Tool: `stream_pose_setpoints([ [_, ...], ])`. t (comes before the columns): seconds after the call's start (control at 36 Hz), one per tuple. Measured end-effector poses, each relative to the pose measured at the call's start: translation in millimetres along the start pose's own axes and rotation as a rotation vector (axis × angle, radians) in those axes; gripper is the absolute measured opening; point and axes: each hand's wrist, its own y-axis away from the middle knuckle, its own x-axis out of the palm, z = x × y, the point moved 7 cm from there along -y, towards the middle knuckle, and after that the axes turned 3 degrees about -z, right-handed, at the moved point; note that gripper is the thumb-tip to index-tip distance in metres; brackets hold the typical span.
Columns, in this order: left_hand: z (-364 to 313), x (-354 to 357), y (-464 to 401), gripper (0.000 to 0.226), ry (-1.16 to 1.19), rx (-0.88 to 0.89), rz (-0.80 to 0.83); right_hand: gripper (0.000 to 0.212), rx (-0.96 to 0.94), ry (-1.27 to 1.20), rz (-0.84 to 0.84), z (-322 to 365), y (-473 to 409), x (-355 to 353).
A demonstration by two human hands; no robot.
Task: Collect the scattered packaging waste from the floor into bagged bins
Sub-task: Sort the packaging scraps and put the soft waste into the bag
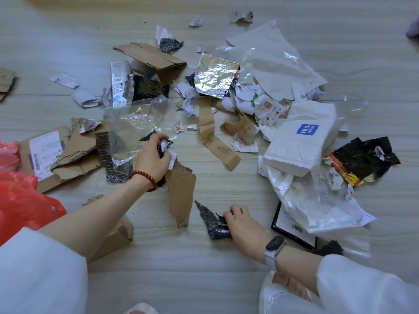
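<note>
Floor surface, viewed from above

Pale grey wood-grain plank floor (pixel 226 279) fills the view; horizontal board seams visible. Lighting soft and even, shadows faint. No walls, furniture or windows in view beyond the floor.

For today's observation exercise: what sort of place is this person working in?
Probably an indoor room at home: pale wood-look plank floor, opened delivery packaging such as a labelled cardboard mailer and a white HLA bag, and a red plastic bag at the left.
</note>
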Motion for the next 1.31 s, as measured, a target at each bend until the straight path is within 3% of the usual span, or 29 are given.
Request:
stream_pose_setpoints([
  [0.11, -0.8, -2.7, 0.8, 0.029, 0.078, -0.042, 0.004, 0.046, -0.075, 0.093, -0.073, 0.8, -4.2, 3.6],
  [0.22, 8.3, 0.2, 1.3, 0.029, 0.347, -0.268, 0.044, 0.03, -0.076, -0.07, -0.014, -1.7, -5.1, 2.4],
  [0.42, 17.9, 0.1, 0.9, 0.024, 0.532, -0.45, 0.087, 0.078, 0.045, -0.477, 0.05, -19.3, -11.6, -17.8],
  [0.56, 13.4, -9.2, -1.2, 0.024, 0.495, -0.398, -0.021, 0.096, 0.063, -0.62, -0.002, -30.0, -25.4, -35.4],
  [0.67, 2.8, -24.8, -4.3, 0.015, 0.299, -0.196, -0.164, 0.07, 0.11, -0.617, -0.017, -38.7, -40.4, -54.3],
  [0.81, -2.9, -29.3, -5.0, 0.018, 0.185, -0.11, -0.201, 0.031, 0.21, -0.613, -0.169, -49.7, -47.3, -82.0],
  [1.0, -4.8, -31.0, -5.1, 0.017, 0.154, -0.109, -0.21, 0.026, 0.244, -0.603, -0.166, -50.7, -49.2, -88.2],
  [1.14, 1.4, -29.7, -7.3, 0.017, 0.405, -0.274, -0.186, 0.015, 0.288, -0.658, -0.114, -52.2, -51.0, -85.2],
  [1.31, 24.6, -19.3, -6.0, 0.016, 0.705, -0.592, -0.029, 0.023, 0.318, -0.657, -0.066, -50.2, -53.4, -86.6],
])
